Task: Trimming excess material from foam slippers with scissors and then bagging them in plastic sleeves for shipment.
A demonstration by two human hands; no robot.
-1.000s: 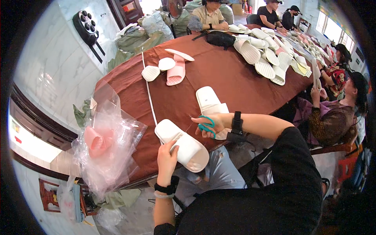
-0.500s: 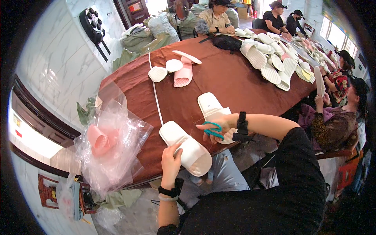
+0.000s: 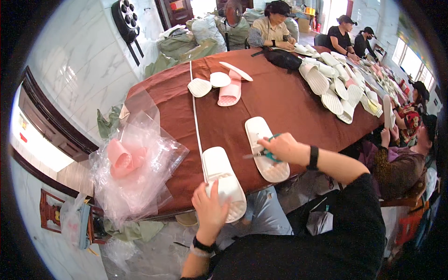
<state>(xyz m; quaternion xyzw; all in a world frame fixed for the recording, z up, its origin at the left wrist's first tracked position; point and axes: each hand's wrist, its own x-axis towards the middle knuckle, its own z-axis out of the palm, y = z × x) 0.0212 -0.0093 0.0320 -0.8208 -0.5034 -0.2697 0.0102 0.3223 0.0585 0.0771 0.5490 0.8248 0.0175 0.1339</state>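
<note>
The left hand [image 3: 211, 207] grips a white slipper [image 3: 223, 182] overhanging the near edge of the surface [image 3: 280, 102] — it could tip off. The right hand [image 3: 284, 148] pinches teal scissors [image 3: 265, 151] over a second slipper [image 3: 266, 148] — a slip risks cutting it.

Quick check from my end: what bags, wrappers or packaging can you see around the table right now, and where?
Clear plastic bag: crumpled at the table's left end, pink slippers inside.
Small plastic bag: hanging low left, clear and bluish.
Green-grey sacks: piled beyond the table's far end.
No signs or screens visible.
</note>
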